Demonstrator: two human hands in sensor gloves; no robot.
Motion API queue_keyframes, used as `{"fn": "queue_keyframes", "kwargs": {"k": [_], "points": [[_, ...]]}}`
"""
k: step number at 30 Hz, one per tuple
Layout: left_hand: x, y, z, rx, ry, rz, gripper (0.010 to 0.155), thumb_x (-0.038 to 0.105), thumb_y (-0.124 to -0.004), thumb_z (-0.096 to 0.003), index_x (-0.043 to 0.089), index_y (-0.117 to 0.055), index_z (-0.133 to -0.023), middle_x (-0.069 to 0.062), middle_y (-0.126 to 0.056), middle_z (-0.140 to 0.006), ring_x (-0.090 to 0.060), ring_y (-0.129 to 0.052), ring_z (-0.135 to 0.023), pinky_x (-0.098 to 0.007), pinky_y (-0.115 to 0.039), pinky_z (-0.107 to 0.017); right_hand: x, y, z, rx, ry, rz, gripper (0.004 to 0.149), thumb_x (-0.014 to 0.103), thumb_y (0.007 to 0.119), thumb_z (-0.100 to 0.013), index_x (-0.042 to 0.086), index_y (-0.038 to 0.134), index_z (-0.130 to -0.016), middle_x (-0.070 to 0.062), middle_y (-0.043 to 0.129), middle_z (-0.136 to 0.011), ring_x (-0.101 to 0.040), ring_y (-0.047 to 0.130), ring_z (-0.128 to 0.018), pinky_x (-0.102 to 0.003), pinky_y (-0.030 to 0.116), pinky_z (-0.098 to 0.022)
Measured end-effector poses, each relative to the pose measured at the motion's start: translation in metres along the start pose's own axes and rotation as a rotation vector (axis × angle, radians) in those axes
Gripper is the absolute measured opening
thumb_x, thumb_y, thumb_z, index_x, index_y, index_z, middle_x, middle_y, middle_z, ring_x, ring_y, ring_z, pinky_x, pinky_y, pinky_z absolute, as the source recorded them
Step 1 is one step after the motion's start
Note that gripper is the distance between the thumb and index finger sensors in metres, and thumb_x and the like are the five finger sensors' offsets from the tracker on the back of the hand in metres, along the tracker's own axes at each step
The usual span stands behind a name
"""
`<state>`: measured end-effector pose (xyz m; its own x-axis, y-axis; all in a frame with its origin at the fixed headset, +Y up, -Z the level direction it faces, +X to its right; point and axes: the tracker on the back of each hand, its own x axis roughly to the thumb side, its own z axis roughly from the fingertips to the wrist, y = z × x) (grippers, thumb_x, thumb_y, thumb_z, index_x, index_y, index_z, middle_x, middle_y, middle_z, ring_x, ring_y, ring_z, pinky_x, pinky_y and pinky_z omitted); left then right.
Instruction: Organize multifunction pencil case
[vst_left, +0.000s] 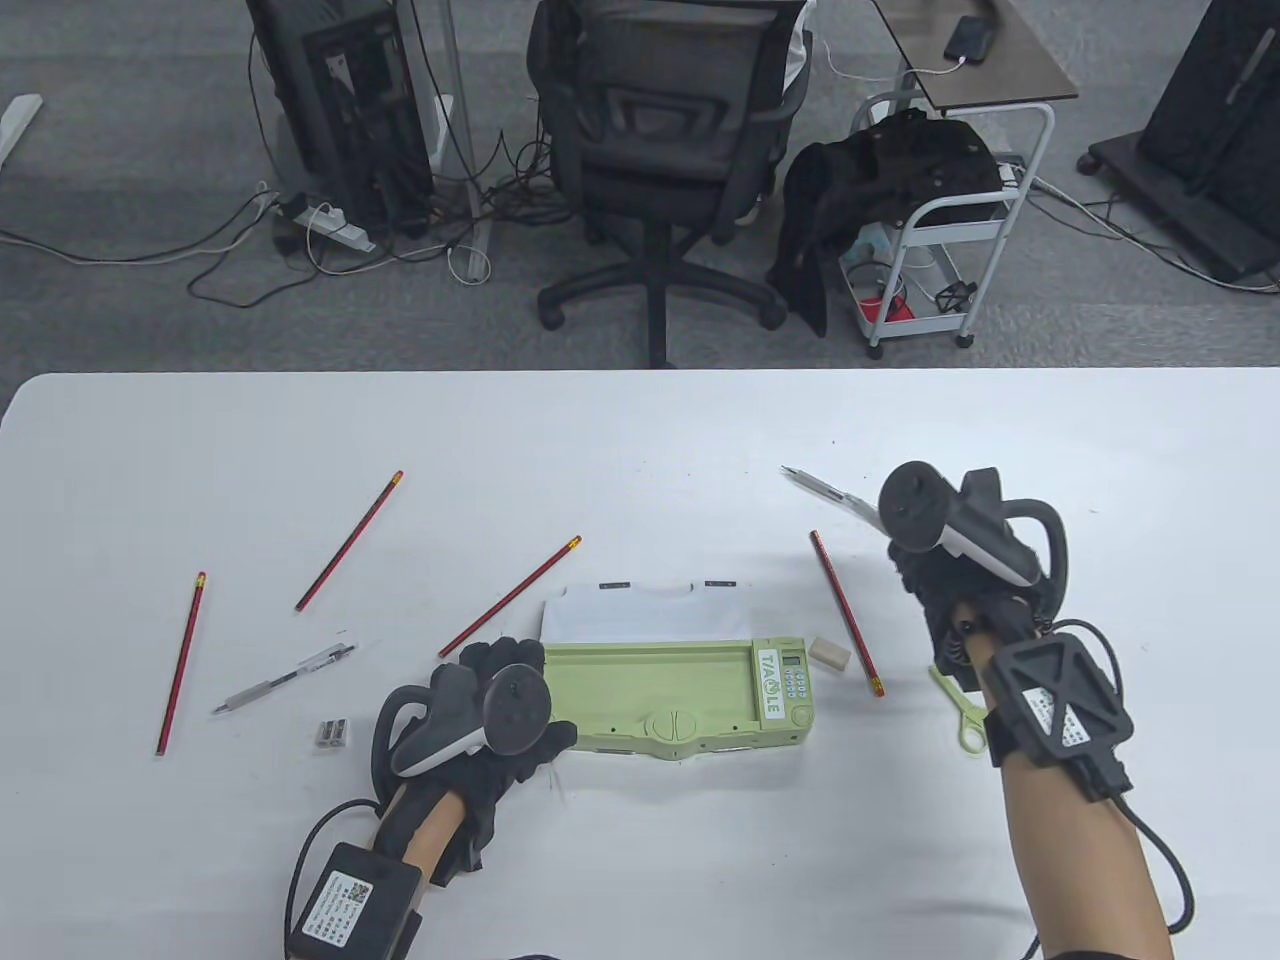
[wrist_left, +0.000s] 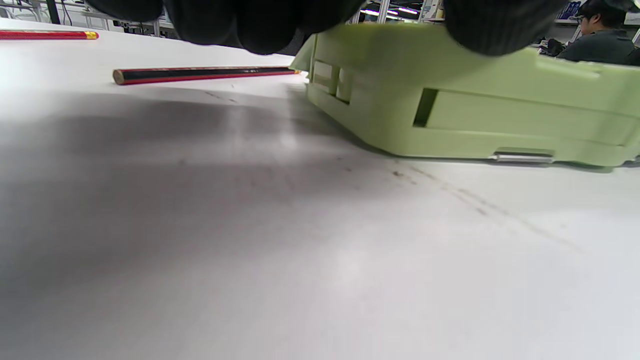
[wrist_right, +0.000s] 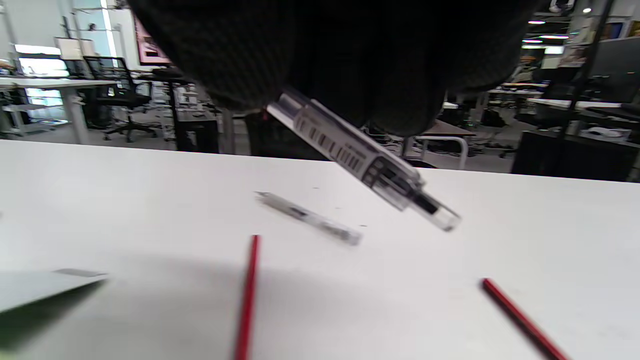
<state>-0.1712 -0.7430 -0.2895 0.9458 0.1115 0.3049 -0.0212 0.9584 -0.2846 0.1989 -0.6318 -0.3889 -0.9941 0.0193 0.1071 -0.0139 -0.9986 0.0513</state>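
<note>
1. Pencil case (vst_left: 690, 690), pale green with its white lid (vst_left: 640, 615) folded open toward the far side, is lying near the middle of the table (vst_left: 640, 430), close to the near edge.
2. Left hand (vst_left: 480, 715) is resting on the case's left end, its gloved fingers (wrist_left: 260, 25) curling over the top edge and gripping it.
3. Right hand (vst_left: 950, 590) is hovering above the table to the right of the case, pinching a clear pen (wrist_right: 360, 160) that is tilting down toward the surface.
4. Lying loose are 4 red pencils: 1 at far left (vst_left: 180, 665), 1 farther back (vst_left: 350, 540), 1 pointing at the case's left end (vst_left: 510, 597), and 1 just right of the case (vst_left: 846, 612).
5. Another pen (vst_left: 285, 678) and a small sharpener (vst_left: 334, 733) are sitting left of the left hand.
6. An eraser (vst_left: 829, 653) is lying just beside the case's right end, and green scissors (vst_left: 960, 710) are showing partly under the right wrist.
</note>
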Motion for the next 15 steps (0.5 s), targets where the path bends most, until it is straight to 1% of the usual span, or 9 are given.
{"fn": "queue_keyframes", "kwargs": {"k": [4,5,7,11,15], "points": [[0.000,0.000,0.000,0.005,-0.003,0.000,0.089,0.059,-0.065,-0.0493,0.005,-0.040,-0.116,-0.027,-0.050,-0.122,-0.058,-0.053,-0.109,-0.076,-0.051,-0.070,0.066,0.008,0.021,0.011,-0.162,-0.050,0.047,0.031,0.082,-0.049,0.013,0.077,-0.093,-0.017,0.083,-0.090,-0.043,0.088,-0.079,-0.056,0.077,-0.064],[0.000,0.000,0.000,0.007,-0.004,0.001,0.089,0.059,-0.065,-0.0492,0.005,-0.040,-0.116,-0.027,-0.050,-0.122,-0.058,-0.053,-0.109,-0.076,-0.051,-0.070,0.074,0.009,0.024,0.012,-0.180,-0.053,0.047,0.031,0.082,-0.049,0.013,0.077,-0.093,-0.017,0.083,-0.090,-0.043,0.088,-0.079,-0.056,0.077,-0.064],[0.000,-0.001,0.000,0.012,-0.006,0.002,0.089,0.059,-0.065,-0.0492,0.005,-0.040,-0.115,-0.027,-0.051,-0.121,-0.058,-0.053,-0.109,-0.076,-0.051,-0.070,0.100,0.015,0.032,0.018,-0.243,-0.054,0.047,0.031,0.082,-0.049,0.013,0.078,-0.092,-0.017,0.083,-0.090,-0.043,0.088,-0.079,-0.056,0.077,-0.064],[-0.001,-0.001,0.000,0.017,-0.008,0.013,0.089,0.059,-0.065,-0.0491,0.005,-0.040,-0.115,-0.027,-0.051,-0.121,-0.058,-0.053,-0.109,-0.075,-0.051,-0.070,0.132,0.025,0.037,0.034,-0.310,-0.045,0.047,0.031,0.082,-0.049,0.014,0.078,-0.092,-0.016,0.083,-0.090,-0.043,0.088,-0.079,-0.056,0.077,-0.064],[-0.002,-0.003,0.001,0.017,-0.010,0.039,0.089,0.059,-0.065,-0.0495,0.005,-0.039,-0.115,-0.027,-0.050,-0.121,-0.059,-0.053,-0.109,-0.075,-0.051,-0.070,0.146,0.032,0.031,0.044,-0.340,-0.070,0.047,0.031,0.082,-0.048,0.015,0.078,-0.092,-0.017,0.083,-0.090,-0.042,0.088,-0.079,-0.056,0.076,-0.064]]}}
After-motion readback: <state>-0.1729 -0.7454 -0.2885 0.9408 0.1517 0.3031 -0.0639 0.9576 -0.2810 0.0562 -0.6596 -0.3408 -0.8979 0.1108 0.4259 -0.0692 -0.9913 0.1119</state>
